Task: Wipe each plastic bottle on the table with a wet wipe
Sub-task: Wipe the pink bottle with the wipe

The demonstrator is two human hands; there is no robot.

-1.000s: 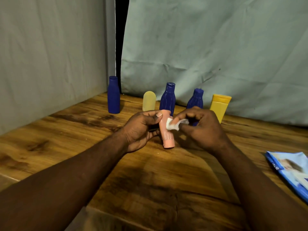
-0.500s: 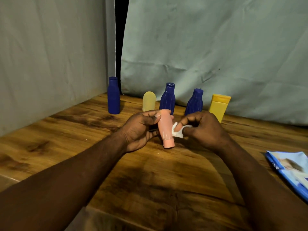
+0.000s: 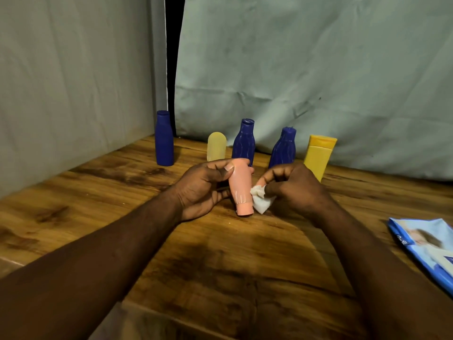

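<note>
My left hand grips a pink plastic bottle, held cap end down just above the table's middle. My right hand pinches a crumpled white wet wipe against the bottle's lower right side, near the cap. Behind them, by the cloth backdrop, stand a row of bottles: a tall blue bottle, a pale yellow one, a second blue bottle, a third blue bottle and a yellow-orange bottle.
A blue wet-wipe pack lies flat at the right edge of the wooden table. Grey cloth walls close off the left side and the back. The table's near edge runs along the bottom left.
My right hand has slid the wipe down the pink bottle, from near its upper end to beside the cap. The left hand keeps its hold.
</note>
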